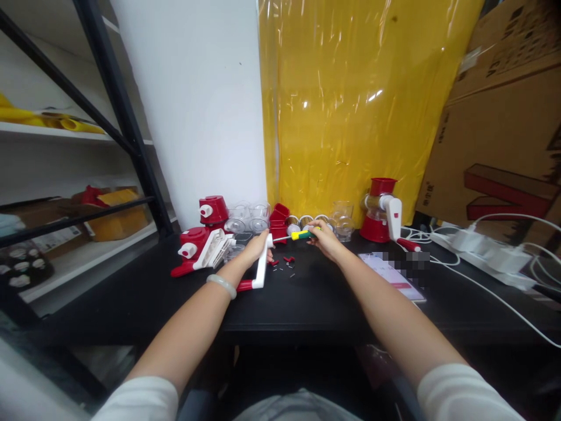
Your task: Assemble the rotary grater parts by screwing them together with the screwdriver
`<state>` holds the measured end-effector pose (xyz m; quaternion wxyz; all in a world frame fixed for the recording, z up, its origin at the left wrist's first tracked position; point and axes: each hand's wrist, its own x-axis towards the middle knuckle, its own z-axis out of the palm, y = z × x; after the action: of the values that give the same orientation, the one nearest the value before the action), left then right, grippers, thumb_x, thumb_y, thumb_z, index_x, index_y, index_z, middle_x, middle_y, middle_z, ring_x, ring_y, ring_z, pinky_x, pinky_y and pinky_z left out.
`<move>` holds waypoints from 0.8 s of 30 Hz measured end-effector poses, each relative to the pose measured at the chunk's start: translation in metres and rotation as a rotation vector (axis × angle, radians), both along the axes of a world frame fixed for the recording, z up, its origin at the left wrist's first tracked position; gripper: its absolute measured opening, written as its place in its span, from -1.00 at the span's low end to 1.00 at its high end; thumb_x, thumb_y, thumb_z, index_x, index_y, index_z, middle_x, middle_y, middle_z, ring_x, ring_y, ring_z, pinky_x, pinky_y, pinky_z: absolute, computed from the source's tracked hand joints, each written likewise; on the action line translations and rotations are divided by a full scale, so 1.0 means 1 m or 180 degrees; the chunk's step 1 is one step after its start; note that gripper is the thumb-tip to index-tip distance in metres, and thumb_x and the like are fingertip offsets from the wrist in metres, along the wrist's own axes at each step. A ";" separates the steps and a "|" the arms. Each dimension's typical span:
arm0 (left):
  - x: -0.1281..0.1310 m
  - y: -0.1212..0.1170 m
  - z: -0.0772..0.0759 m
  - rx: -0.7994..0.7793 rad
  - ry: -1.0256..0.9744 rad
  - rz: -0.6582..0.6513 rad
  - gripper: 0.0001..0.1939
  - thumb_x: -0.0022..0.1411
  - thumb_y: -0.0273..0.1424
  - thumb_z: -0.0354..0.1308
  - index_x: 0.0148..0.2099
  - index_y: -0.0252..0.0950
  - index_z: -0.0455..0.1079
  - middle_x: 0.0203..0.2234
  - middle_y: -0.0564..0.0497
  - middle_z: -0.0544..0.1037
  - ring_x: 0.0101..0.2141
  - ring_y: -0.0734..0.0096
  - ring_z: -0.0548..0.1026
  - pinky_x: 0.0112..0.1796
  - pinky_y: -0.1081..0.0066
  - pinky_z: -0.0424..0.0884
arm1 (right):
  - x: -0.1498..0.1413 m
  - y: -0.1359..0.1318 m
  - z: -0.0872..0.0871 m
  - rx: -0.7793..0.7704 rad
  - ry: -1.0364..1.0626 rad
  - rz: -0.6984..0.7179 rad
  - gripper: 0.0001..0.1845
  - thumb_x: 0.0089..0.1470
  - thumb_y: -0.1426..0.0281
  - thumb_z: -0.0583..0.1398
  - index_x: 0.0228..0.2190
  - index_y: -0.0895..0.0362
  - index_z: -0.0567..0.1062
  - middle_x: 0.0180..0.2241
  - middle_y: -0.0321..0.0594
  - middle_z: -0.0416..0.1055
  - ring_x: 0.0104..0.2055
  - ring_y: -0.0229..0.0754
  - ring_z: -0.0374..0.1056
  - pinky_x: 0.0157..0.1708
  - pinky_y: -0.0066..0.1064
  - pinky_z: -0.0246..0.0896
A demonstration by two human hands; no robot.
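Observation:
My left hand point(258, 248) is wrapped round the upper end of a white crank handle point(262, 269) with a red grip, held above the black table. In my right hand point(325, 238) is a screwdriver point(301, 235) with a yellow and green handle. Its metal shaft points left and its tip meets the white hub at the top of the crank handle. Whether a screw sits at the tip is too small to tell. Below, small red parts point(288, 259) and several tiny screws point(292, 275) lie on the table.
Red housings point(213, 210) and white crank handles point(214, 248) lie left. Clear plastic parts point(258, 217) and metal drums point(307, 222) line the back. An assembled red and white rotary grater point(379, 213), a tablet point(390, 275) and a power strip point(486, 257) with cables are on the right.

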<state>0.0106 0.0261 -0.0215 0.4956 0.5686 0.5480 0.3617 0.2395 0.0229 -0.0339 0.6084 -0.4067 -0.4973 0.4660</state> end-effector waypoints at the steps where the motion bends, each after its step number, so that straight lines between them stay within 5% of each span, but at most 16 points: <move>1: 0.001 0.000 0.000 0.0004 -0.0018 0.0012 -0.41 0.37 0.00 -0.24 -0.37 -0.35 0.37 -0.76 0.01 0.39 -0.70 0.38 0.44 -0.60 0.47 0.36 | 0.000 -0.001 0.001 0.0007 0.0030 0.0008 -0.66 -0.21 0.29 0.23 -0.30 0.05 0.34 -0.42 -0.40 0.27 -0.51 -0.37 0.20 -0.44 -0.42 0.32; 7: 0.003 -0.002 0.000 0.0007 -0.0065 0.0024 -0.42 0.34 0.02 -0.17 -0.41 -0.34 0.38 -0.77 0.00 0.39 -0.71 0.36 0.44 -0.60 0.46 0.37 | 0.006 0.002 -0.001 0.0151 0.0073 0.0075 -0.65 -0.31 0.34 0.23 -0.34 0.04 0.37 -0.35 -0.35 0.31 -0.36 -0.26 0.31 -0.44 -0.41 0.32; 11: 0.002 -0.002 0.000 0.0005 -0.0063 0.0035 -0.43 0.35 -0.01 -0.18 -0.39 -0.35 0.39 -0.78 0.00 0.39 -0.70 0.35 0.45 -0.61 0.46 0.37 | 0.005 0.007 -0.003 -0.0040 -0.0157 -0.0003 -0.73 -0.11 0.15 0.19 -0.38 0.05 0.37 -0.52 -0.33 0.35 -0.54 -0.25 0.31 -0.54 -0.38 0.28; 16: 0.002 -0.003 0.001 0.0029 -0.0072 0.0080 -0.43 0.34 0.01 -0.16 -0.37 -0.35 0.40 -0.77 0.00 0.39 -0.70 0.35 0.44 -0.60 0.46 0.37 | 0.005 0.007 -0.007 -0.0161 -0.0802 -0.0120 -0.51 0.05 -0.10 0.04 -0.39 0.08 0.39 -0.80 -0.38 0.15 -0.75 -0.22 0.16 -0.72 -0.41 0.07; 24: 0.002 -0.004 0.002 0.0017 -0.0086 0.0071 -0.42 0.38 -0.05 -0.23 -0.39 -0.36 0.38 -0.77 -0.01 0.39 -0.70 0.36 0.45 -0.61 0.45 0.38 | 0.005 0.008 -0.009 0.0121 -0.0664 -0.0151 -0.70 -0.02 0.09 0.19 -0.46 0.04 0.32 -0.77 -0.49 0.05 -0.75 -0.33 0.02 -0.70 -0.42 0.11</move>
<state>0.0129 0.0223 -0.0194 0.4973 0.5588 0.5466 0.3763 0.2445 0.0306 -0.0433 0.5718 -0.4530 -0.5569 0.3971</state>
